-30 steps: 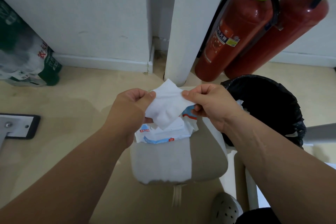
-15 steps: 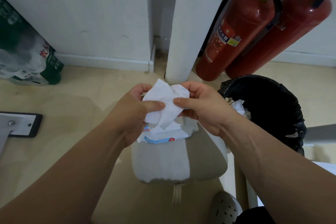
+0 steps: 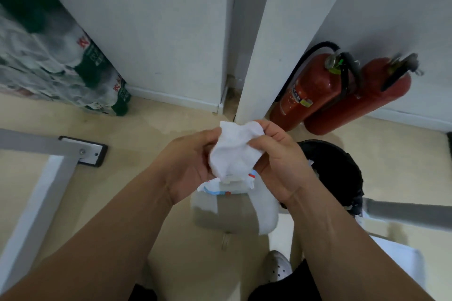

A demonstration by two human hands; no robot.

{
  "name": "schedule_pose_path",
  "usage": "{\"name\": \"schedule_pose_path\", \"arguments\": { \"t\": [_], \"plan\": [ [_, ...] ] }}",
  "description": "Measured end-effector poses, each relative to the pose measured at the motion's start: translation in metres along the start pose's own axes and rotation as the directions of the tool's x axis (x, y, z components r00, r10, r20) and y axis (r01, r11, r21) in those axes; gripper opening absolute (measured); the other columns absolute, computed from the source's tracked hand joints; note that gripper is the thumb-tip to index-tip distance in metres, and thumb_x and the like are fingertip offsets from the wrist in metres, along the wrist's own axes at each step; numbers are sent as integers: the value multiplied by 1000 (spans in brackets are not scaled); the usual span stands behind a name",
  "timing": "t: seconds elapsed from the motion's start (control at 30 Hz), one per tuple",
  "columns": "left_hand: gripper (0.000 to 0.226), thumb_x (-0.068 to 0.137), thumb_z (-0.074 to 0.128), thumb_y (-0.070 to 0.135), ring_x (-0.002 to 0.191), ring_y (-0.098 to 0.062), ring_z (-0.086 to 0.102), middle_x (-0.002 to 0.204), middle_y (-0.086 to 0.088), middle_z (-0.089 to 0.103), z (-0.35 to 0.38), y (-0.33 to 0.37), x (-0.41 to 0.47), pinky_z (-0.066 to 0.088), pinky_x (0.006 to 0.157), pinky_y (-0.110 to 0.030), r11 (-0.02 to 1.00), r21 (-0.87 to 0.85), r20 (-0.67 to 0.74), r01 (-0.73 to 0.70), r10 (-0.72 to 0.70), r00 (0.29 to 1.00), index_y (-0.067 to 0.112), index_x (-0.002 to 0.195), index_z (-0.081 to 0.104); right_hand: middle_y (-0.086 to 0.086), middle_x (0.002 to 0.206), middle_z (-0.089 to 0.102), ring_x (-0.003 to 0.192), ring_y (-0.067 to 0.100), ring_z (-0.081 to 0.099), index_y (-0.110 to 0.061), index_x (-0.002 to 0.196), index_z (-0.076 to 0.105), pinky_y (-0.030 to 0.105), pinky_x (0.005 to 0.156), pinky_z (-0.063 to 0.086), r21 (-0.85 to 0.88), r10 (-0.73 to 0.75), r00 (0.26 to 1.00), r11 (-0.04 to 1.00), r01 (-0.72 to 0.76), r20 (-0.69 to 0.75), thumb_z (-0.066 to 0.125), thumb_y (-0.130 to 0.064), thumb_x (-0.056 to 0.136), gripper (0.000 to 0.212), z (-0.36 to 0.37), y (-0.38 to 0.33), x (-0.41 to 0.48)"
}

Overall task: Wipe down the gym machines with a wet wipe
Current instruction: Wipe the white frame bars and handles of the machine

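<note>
White wipe (image 3: 233, 154) bunched, long axis running up-frame; left hand (image 3: 188, 164) and right hand (image 3: 281, 164) are pinching it over beige floor (image 3: 146, 134).

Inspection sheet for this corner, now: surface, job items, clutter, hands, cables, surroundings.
Surface: padded seat, beige and white, over a beige floor.
Job's things: wet wipe, bunched, held above the wipes pack, which lies on the padded seat.
Clutter: black-lined bin right of the seat; wrapped bottle pack against the wall.
Hands: left hand and right hand both grip the wet wipe.
Cables: nothing seen; only a black hose on one extinguisher.
Surroundings: white walls; two red fire extinguishers lean at the wall; grey machine frame at left.
</note>
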State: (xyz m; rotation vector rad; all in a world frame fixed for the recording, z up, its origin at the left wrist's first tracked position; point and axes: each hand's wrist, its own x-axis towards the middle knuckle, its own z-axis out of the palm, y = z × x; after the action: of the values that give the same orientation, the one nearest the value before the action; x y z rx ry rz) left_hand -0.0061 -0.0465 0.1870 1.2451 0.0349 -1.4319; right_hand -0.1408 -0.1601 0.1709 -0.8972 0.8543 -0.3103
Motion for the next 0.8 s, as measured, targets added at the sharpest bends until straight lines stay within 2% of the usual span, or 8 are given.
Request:
{"name": "schedule_pose_path", "arguments": {
  "t": [0.1,0.2,0.3,0.37,0.43,0.5,0.67,0.8],
  "plan": [
    [39,94,57,10,111,-40,66,123,-29,65,28,28,-46,59,88,-49,999,35,-42,-25,27,999,-12,126,58,10,93,70,86,22,65,-17,91,70,38,73,55,-27,31,999,999,-30,21,69,-10,90,7,18,-48,-34],
    [29,98,55,7,101,-36,66,118,-32,66,53,54,-97,51,98,-54,994,35,-143,-101,105,984,-15,116,60,9,89,67,80,21,63,-14,93,66,35,64,54,-86,60,995,995,-53,74,76,-13,81,16,37,-90,-71],
    [15,99,55,9,91,-31,66,100,-22,71,75,79,-151,55,91,-49,987,11,-274,-158,155,949,0,100,67,15,99,72,89,27,68,-13,97,70,41,75,58,-183,64,995,982,-49,76,79,-10,78,21,61,-131,-109],
    [12,98,58,7,82,-29,65,90,-16,71,85,96,-189,59,79,-42,982,-13,-369,-187,169,914,5,90,67,15,100,74,91,27,69,-12,100,71,39,75,58,-236,71,995,970,-51,74,76,-1,83,20,81,-161,-134],
    [17,95,62,3,72,-23,62,77,-9,68,93,115,-231,58,67,-35,973,-4,-456,-230,203,867,9,80,65,13,98,74,88,26,68,-7,103,71,35,70,57,-278,96,991,958,-67,91,69,5,88,19,104,-193,-160],
    [17,93,64,0,70,-21,60,73,-6,66,101,137,-275,57,67,-35,959,43,-524,-280,260,811,9,79,63,13,96,75,86,25,69,-6,102,72,34,71,56,-295,130,982,952,-84,140,66,4,90,17,130,-224,-186],
    [13,92,65,-1,75,-22,55,74,-8,60,110,190,-385,55,70,-39,885,149,-707,-441,407,578,8,82,63,3,91,75,83,19,66,-15,97,71,34,71,54,-323,155,955,944,-69,251,62,-5,97,13,204,-292,-242],
    [15,96,61,4,72,-24,57,76,-12,58,103,229,-452,59,72,-52,825,205,-750,-526,478,457,11,83,59,-5,86,76,84,16,67,-21,96,68,38,78,53,-283,103,947,959,-13,305,59,-10,101,15,275,-326,-275]
  ]
}}
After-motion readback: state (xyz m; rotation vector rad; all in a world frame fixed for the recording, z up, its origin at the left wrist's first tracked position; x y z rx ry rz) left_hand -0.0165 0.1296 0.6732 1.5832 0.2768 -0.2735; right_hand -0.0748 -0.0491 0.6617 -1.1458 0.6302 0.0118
